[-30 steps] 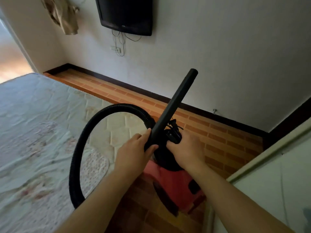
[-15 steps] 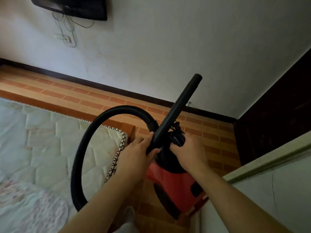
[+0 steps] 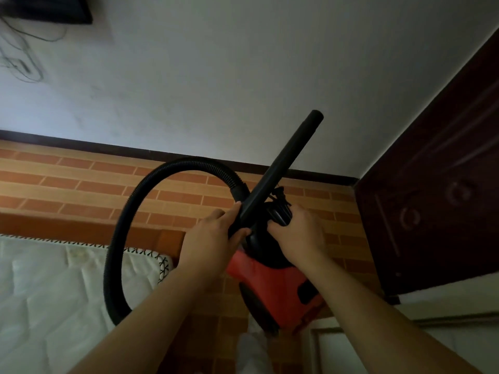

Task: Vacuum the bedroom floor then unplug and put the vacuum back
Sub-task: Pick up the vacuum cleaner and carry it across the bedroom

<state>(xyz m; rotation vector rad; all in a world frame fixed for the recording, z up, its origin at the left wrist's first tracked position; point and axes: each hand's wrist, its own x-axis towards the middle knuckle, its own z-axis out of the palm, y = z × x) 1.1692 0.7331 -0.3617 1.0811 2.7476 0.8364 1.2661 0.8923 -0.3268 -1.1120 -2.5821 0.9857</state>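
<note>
So where is the red plastic canister vacuum [image 3: 272, 287] with the black top?

Low in the middle of the view, tilted, just under both hands. It is over the orange-brown brick-pattern tiled floor [image 3: 81, 179], near the corner of the white quilted mattress [image 3: 54, 279]. Whether it touches the floor I cannot tell.

And the left hand [image 3: 213, 238]?

Fingers and thumb are curled round the lower end of the long black rigid wand tube [image 3: 283, 168]. The tube slants up and to the right, with its tip in front of the white plaster wall [image 3: 216, 76].

What about the right hand [image 3: 299, 233]?

It is curled over a black fitting [image 3: 279, 214] on top of the vacuum, just right of the wand. The fingertips are hidden, so I cannot tell exactly which part it grips.

Where does the black ribbed flexible hose [image 3: 129, 225] run?

From a cuff just behind the wand it arcs up and left in a big loop over the floor and the mattress edge. Then it drops behind the left forearm.

Anything else around?

A dark brown panelled door [image 3: 432, 184] stands at the right, and a dark skirting strip [image 3: 81, 143] runs along the foot of the wall. A black wall-mounted screen [image 3: 54, 9] is cut off by the top left corner, with loose dark cables [image 3: 24, 63] hanging below it.
</note>
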